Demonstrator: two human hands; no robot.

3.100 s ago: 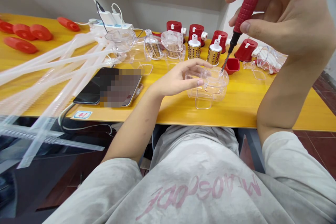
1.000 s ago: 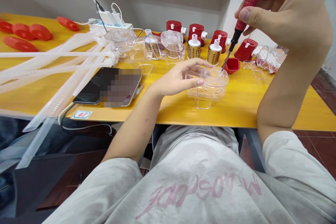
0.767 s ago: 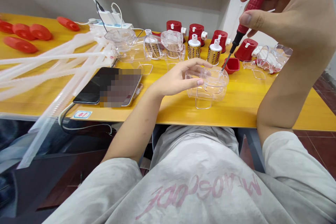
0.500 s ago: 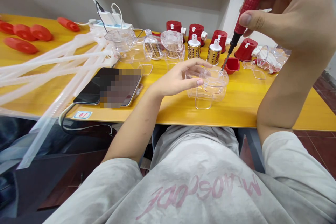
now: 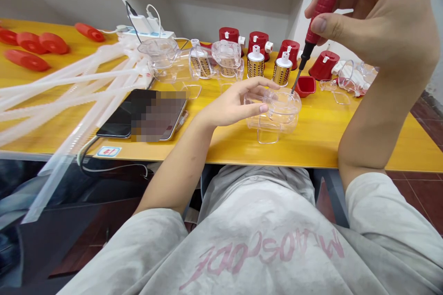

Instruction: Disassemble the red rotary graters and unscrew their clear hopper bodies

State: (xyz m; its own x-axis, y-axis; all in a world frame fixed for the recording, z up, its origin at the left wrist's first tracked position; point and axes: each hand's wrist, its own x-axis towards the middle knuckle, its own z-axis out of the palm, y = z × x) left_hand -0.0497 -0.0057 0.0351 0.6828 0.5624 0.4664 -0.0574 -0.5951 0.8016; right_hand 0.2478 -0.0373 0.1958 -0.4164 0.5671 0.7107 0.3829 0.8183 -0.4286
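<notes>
A clear plastic housing (image 5: 277, 117) stands on the yellow table (image 5: 346, 138) in front of me. My left hand (image 5: 235, 103) grips its left side, thumb and fingers closed around the rim. My right hand (image 5: 377, 9), raised high at the upper right, pinches a screwdriver (image 5: 313, 27) with a red handle. The screwdriver slants down to the left and its tip sits inside the housing's open top.
Behind the housing stand red caps (image 5: 259, 39), two gold grater drums (image 5: 256, 62), clear housings (image 5: 226, 57) and a small red tray (image 5: 306, 86). A phone (image 5: 145, 115) lies at the left beside long translucent strips (image 5: 69, 87). Red discs (image 5: 31, 44) and a power strip (image 5: 145, 27) sit farther back.
My right hand has shifted its fingers on the screwdriver handle, which wobbled slightly while its tip stayed in the housing. The left hand has not moved. The translucent strips at the left shifted.
</notes>
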